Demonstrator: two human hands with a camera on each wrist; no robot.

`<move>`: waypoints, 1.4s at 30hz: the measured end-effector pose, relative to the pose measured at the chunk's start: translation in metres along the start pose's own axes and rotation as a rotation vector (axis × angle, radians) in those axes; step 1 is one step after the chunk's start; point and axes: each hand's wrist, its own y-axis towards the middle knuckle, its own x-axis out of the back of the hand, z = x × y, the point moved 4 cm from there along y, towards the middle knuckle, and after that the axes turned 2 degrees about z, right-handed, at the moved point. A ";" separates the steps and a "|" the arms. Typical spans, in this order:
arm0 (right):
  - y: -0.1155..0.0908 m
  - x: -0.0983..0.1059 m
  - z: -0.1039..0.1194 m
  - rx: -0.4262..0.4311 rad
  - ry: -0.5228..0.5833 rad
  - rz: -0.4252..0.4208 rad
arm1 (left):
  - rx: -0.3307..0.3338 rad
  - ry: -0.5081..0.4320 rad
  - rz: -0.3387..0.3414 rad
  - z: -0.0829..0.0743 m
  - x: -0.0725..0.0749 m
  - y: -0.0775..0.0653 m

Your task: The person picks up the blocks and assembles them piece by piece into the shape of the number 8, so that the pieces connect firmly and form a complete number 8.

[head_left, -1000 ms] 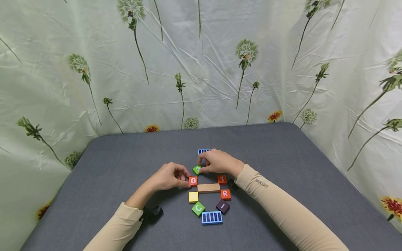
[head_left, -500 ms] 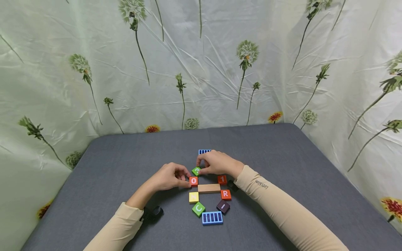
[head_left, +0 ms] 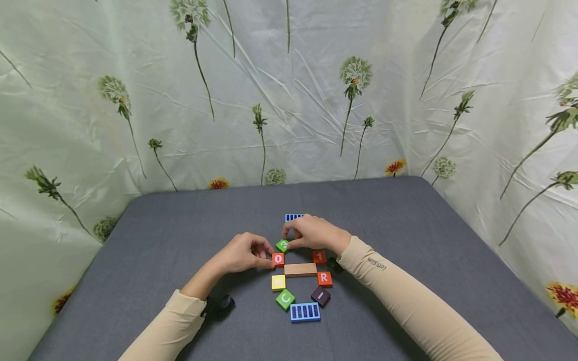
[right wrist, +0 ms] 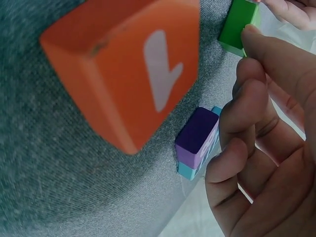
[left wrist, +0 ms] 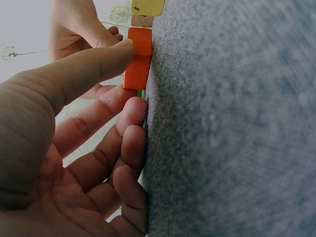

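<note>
My left hand [head_left: 246, 253] pinches a red block [head_left: 281, 262] marked with a white 0, its thumb on one edge and its index finger on the opposite edge in the left wrist view. Beyond it, my right hand [head_left: 316, 233] pinches a green block [head_left: 281, 244] with a white character partly covered by the thumb. The green block stands cornerwise just behind the red one. Close to the right wrist lies a red block [head_left: 319, 257] marked 1, large in the right wrist view. A plain wooden block [head_left: 300, 270] lies between the two red blocks.
Nearer the body are a yellow block [head_left: 278, 283], a green C block [head_left: 285, 300], a dark block [head_left: 321, 296], a red R block [head_left: 324, 279] and a blue striped block [head_left: 305, 313]. Another blue striped block [head_left: 293, 217] and a purple block [right wrist: 197, 131] lie behind the right hand.
The green block has shifted very slightly to the left with the right hand's fingers. The left hand and the other blocks have stayed in place.
</note>
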 end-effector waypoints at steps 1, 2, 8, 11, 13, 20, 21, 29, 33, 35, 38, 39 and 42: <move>0.000 0.000 0.000 0.000 -0.002 0.001 | 0.001 0.000 0.001 0.000 0.000 0.000; 0.000 0.000 0.000 0.000 -0.003 0.002 | 0.002 0.000 0.001 0.000 0.000 0.000; -0.001 0.000 0.000 -0.002 0.001 0.004 | 0.009 -0.002 0.000 0.001 0.000 0.001; -0.002 -0.001 0.001 -0.005 0.003 0.007 | 0.011 -0.004 0.001 0.001 0.000 0.000; -0.002 -0.001 0.001 -0.003 0.004 0.007 | 0.010 -0.005 0.002 0.001 0.000 0.000; -0.004 -0.001 0.001 0.000 0.017 0.006 | 0.002 -0.006 0.007 0.001 -0.001 0.000; -0.004 -0.001 0.001 -0.001 0.019 0.008 | 0.001 -0.006 0.007 0.001 -0.001 0.000; -0.003 -0.001 0.001 0.003 0.020 0.008 | 0.008 -0.005 0.007 0.001 0.000 0.000; -0.003 -0.001 0.001 -0.001 0.018 0.010 | 0.005 -0.002 0.007 0.001 0.000 0.000; -0.003 -0.001 0.000 -0.004 0.019 0.009 | 0.002 0.000 0.007 0.000 0.000 0.000; -0.003 -0.001 0.001 -0.007 0.018 0.008 | -0.003 0.003 0.008 0.000 0.000 0.000; -0.003 -0.001 0.001 -0.009 0.017 0.008 | -0.004 0.005 0.008 0.001 0.000 0.000; -0.004 0.000 0.001 -0.012 0.020 0.004 | -0.008 0.006 0.009 0.001 0.000 0.000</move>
